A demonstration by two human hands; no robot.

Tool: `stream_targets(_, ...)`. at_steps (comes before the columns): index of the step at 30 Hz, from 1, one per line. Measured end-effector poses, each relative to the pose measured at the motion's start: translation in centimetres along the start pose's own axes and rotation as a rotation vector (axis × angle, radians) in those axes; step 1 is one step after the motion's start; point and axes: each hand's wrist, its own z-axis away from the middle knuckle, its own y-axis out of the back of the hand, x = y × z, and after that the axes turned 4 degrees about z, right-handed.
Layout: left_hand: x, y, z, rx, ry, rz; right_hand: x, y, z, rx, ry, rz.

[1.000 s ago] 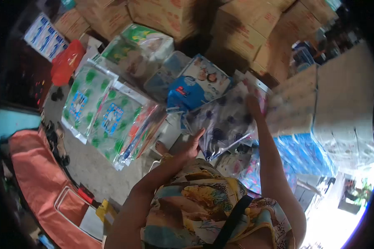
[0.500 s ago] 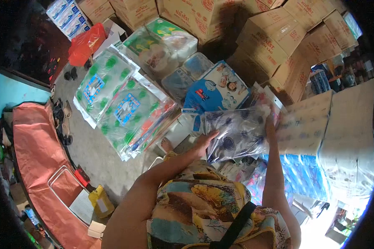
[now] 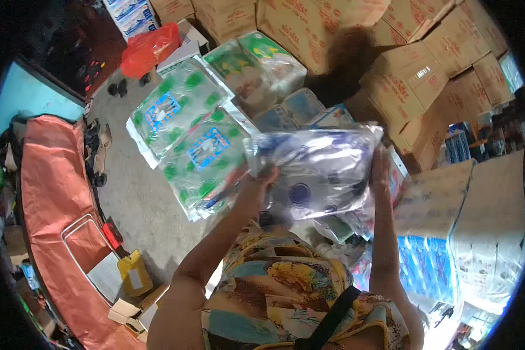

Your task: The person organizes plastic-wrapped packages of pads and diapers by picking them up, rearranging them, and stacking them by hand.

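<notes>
Held up in front of my body is a shiny clear plastic pack (image 3: 318,169) printed with dark purple circles. My left hand (image 3: 266,179) grips its left edge, partly blurred. At the opposite edge, my right hand (image 3: 380,168) is closed on the pack's side. Just left of it lie flat clear packs with green dots (image 3: 207,149), with blue labels on top. Behind the held pack, a blue and white pack (image 3: 332,115) is mostly covered. A glossy pack with pink parts (image 3: 398,175) shows beside my right wrist.
Brown cartons (image 3: 402,81) are stacked at the back and right. Wrapped green and white packs (image 3: 262,61) stand behind the dotted ones. Wrapped paper rolls (image 3: 487,233) and blue packs (image 3: 429,262) are piled at right. An orange-red sheet (image 3: 58,192) covers something at left.
Both hands have lifted the purple-circled pack and tilted it, moving it slightly left and nearer. It now hides much of the blue and white pack. The view has shifted a little.
</notes>
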Motion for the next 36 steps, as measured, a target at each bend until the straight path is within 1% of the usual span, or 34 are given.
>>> stream_targets(1, 2.2, 0.9, 1.0, 0.052, 0.098, 0.110, -1.3, 0.0, -1.9, -0.031, 0.054, 0.034)
stream_targets(2, 3.8, 1.9, 1.8, 0.104, 0.197, 0.222, -0.3, -1.2, -2.9, -0.339, -0.016, -0.018)
stream_targets(3, 4.3, 3.4, 2.0, 0.154, 0.156, 0.258, -1.1, -3.4, -4.4, -0.337, -0.006, -0.027)
stream_targets(4, 4.6, 4.9, 2.1, 0.204, 0.116, 0.294, -2.8, -5.9, -6.0, -0.242, -0.127, -0.593)
stream_targets(5, 3.9, 7.6, 1.6, 0.144, 0.107, 0.344, -4.5, -7.7, -7.7, -0.135, -0.249, -1.155)
stream_targets(6, 4.9, 8.2, 2.2, 0.139, 0.100, 0.426, -5.9, -8.0, -9.6, -0.139, -0.240, -1.162)
stream_targets(7, 5.9, 8.8, 2.7, 0.133, 0.092, 0.508, -7.1, -8.0, -11.5, -0.111, 0.031, -1.023)
stream_targets(8, 5.3, 10.5, 2.4, 0.107, 0.096, 0.589, -8.6, -8.1, -13.3, -0.078, 0.294, -0.872)
stream_targets(9, 5.6, 11.5, 2.8, 0.111, 0.091, 0.592, -10.6, -8.8, -15.2, -0.079, 0.299, -0.876)
stream_targets(11, 5.9, 12.9, 3.4, 0.142, 0.024, 0.618, -14.7, -10.0, -18.4, -0.609, -0.569, -1.255)
stream_targets(12, 6.3, 13.4, 3.8, 0.164, 0.021, 0.628, -16.1, -10.2, -19.4, -0.612, -0.564, -1.254)
stream_targets(13, 6.5, 13.9, 4.0, 0.167, 0.017, 0.633, -17.4, -10.2, -20.3, -0.626, -0.496, -1.257)
stream_targets(14, 6.7, 14.4, 4.2, 0.221, -0.039, 0.608, -18.4, -10.1, -21.1, -0.642, -0.428, -1.260)
stream_targets(15, 6.8, 15.0, 4.4, 0.277, -0.094, 0.583, -19.5, -9.9, -21.6, -0.650, -0.421, -1.260)
stream_targets(17, 5.0, 18.1, 3.4, 0.273, -0.118, 0.594, -21.2, -9.5, -22.3, -0.604, -0.312, -0.823)
stream_targets(18, 4.4, 18.9, 3.4, 0.410, -0.152, 0.443, -21.7, -10.2, -22.1, -0.611, -0.306, -0.829)
stream_targets(19, 3.8, 19.7, 3.4, 0.543, -0.183, 0.289, -22.1, -11.0, -21.8, -0.625, -0.312, -0.912)
stream_targets(20, 3.8, 19.1, 3.5, 0.782, -0.169, 0.141, -22.5, -11.2, -21.9, -0.638, -0.322, -0.995)
stream_targets(21, 3.7, 19.2, 3.5, 0.787, -0.167, 0.142, -22.7, -11.2, -22.0, -0.643, -0.321, -0.997)
stream_targets(23, 3.0, 19.4, 4.0, 0.942, -0.269, -0.127, -22.9, -10.9, -21.4, -0.728, -0.447, -0.808)
stream_targets(24, 2.6, 19.7, 4.1, 0.944, -0.263, -0.127, -22.6, -11.0, -20.8, -0.735, -0.448, -0.808)
stream_targets(26, 2.0, 20.4, 4.4, 0.861, -0.337, 0.025, -21.3, -11.5, -19.4, -0.604, -0.363, -0.878)
stream_targets(27, 1.8, 20.4, 4.5, 0.860, -0.333, 0.023, -20.7, -11.8, -18.9, -0.607, -0.366, -0.878)
stream_targets(29, 1.3, 20.3, 4.6, 0.794, -0.276, 0.041, -19.7, -12.1, -18.0, -0.681, -0.318, -0.750)
stream_targets(30, 0.8, 20.6, 4.3, 0.787, -0.271, 0.036, -19.3, -12.1, -17.4, -0.681, -0.329, -0.748)
stream_targets(32, -0.5, 21.1, 3.4, 0.644, -0.338, 0.256, -18.5, -12.1, -16.1, -0.529, 0.097, -0.466)
stream_targets(33, -0.4, 21.0, 3.2, 0.630, -0.326, 0.248, -18.3, -13.1, -15.4, -0.531, 0.079, -0.460)
stream_targets(35, -0.2, 20.8, 2.6, 0.631, -0.368, 0.211, -18.9, -15.0, -14.0, -0.587, -0.043, -0.633)
stream_targets(36, -0.4, 20.9, 2.3, 0.616, -0.398, 0.218, -20.4, -12.5, -15.0, -0.549, -0.140, -0.695)
